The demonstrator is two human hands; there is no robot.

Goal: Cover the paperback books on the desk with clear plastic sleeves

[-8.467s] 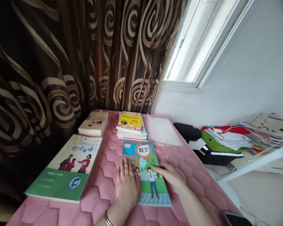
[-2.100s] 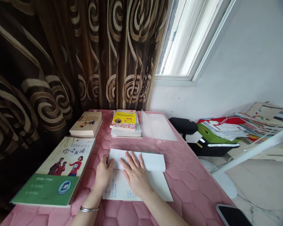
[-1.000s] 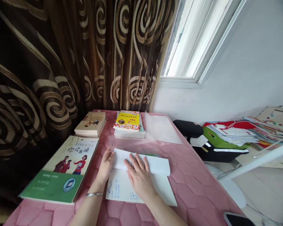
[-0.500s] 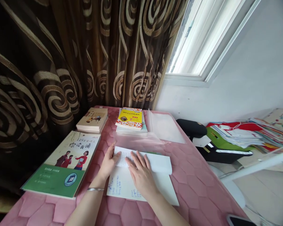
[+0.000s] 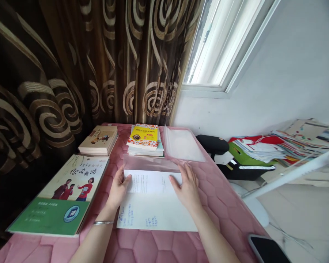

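An open booklet [image 5: 159, 212] lies in front of me, a printed white leaf [image 5: 150, 182] across its upper part and blue handwriting on the lower page. At its left edge my left hand [image 5: 117, 188] grips, thumb on the leaf and fingers curled at the side. My right hand [image 5: 186, 188] holds the opposite edge, its thumb also on the leaf and its fingers along the far right corner. Some fingertips are hidden. Clear plastic film [image 5: 150, 162] shows just beyond the booklet's upper edge.
To the left are a large green and white book [image 5: 60, 197] and a stack of smaller books [image 5: 98, 140]. A yellow book [image 5: 143, 136] tops another pile at the back, beside clear plastic sleeves [image 5: 183, 144]. A phone [image 5: 267, 250] lies at the front right.
My right hand has moved from the middle of the leaf to its right edge. The leaf now lies flatter, and the view has shifted slightly right.
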